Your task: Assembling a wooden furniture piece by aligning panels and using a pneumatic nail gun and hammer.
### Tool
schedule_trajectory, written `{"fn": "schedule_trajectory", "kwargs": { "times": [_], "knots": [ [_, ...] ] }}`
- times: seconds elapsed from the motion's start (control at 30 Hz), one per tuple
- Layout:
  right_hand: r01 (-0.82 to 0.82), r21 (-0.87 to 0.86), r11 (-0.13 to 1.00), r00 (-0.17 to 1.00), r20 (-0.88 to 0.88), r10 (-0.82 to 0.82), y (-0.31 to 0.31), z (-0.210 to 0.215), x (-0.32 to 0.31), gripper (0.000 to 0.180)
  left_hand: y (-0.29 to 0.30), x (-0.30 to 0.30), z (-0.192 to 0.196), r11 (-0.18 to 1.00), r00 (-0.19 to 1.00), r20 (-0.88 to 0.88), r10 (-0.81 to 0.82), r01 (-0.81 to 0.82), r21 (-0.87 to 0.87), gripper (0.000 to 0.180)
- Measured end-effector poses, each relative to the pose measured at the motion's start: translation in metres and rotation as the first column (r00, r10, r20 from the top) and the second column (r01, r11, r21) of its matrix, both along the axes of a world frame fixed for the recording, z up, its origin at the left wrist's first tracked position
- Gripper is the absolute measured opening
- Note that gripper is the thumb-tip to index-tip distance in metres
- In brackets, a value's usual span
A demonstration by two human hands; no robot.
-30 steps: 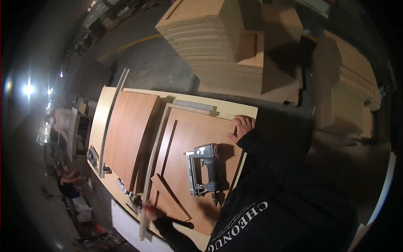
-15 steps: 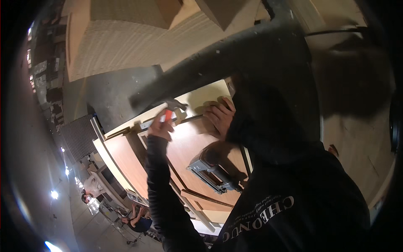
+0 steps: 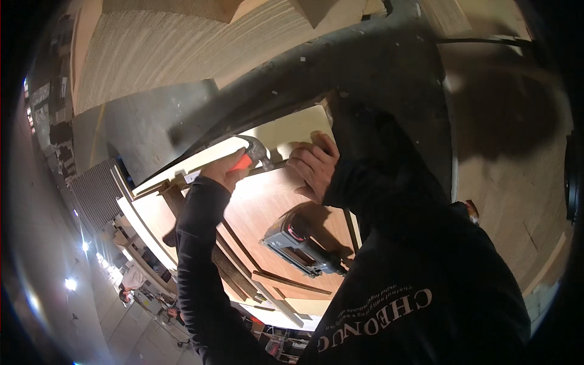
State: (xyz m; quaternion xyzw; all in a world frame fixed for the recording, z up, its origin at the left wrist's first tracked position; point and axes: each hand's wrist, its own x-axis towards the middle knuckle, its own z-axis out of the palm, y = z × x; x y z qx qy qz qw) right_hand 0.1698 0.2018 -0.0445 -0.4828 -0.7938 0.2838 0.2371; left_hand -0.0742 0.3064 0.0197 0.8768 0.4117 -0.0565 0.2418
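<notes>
My left hand (image 3: pixel 224 168) is closed round the red-orange handle of a claw hammer (image 3: pixel 257 150). Its dark metal head lies over the pale wooden board (image 3: pixel 298 129), a short way left of my right hand (image 3: pixel 314 165). The fingers of that right hand are bent over the inner edge of the pale board, gripping it; whether a small piece sits under them is hidden. Below my hands spreads a light pinkish wood panel (image 3: pixel 255 210). On it rests a dark nail gun (image 3: pixel 304 246), lying close to my right forearm, with its rear end partly hidden by my clothing.
Thin wood strips (image 3: pixel 292 283) lie across the panel's lower part. A large stack of wooden sheets (image 3: pixel 158 55) stands beyond the dark floor (image 3: pixel 164 128). Another wooden surface (image 3: pixel 505 213) is at the right. People (image 3: pixel 131 283) are in the background at lower left.
The hammer's head has come closer to my right hand, and my left forearm has swung left. My right hand keeps its place on the board. The whole view has shifted slightly.
</notes>
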Motion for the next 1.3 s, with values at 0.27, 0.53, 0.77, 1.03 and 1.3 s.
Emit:
{"fn": "schedule_trajectory", "kwargs": {
  "times": [0.27,0.53,0.77,1.03,1.3],
  "knots": [
    [0.018,0.014,1.0,0.999,-0.041,-0.017,0.001,0.007,-0.002,0.058,0.002,0.016,0.015,0.968,0.987,-0.124,0.102,-0.127,-0.218,0.044],
    [0.113,-0.007,0.994,0.989,-0.095,-0.113,-0.001,0.007,-0.007,0.058,0.02,0.03,0.035,0.782,0.857,-0.201,0.475,-0.516,-0.349,0.044],
    [0.13,-0.05,0.99,0.991,-0.019,-0.131,-0.002,0.003,0.0,0.06,0.027,0.064,0.027,0.803,0.924,-0.332,0.188,-0.339,-0.491,0.045],
    [0.097,-0.014,0.995,0.994,-0.049,-0.097,-0.003,0.008,-0.011,0.062,0.007,0.036,0.03,0.902,0.958,-0.239,0.158,-0.239,-0.359,0.043],
    [0.115,-0.021,0.993,0.991,-0.072,-0.116,-0.003,0.013,-0.005,0.065,0.0,0.036,0.031,0.853,0.913,-0.298,0.28,-0.379,-0.36,0.039]
  ]
}}
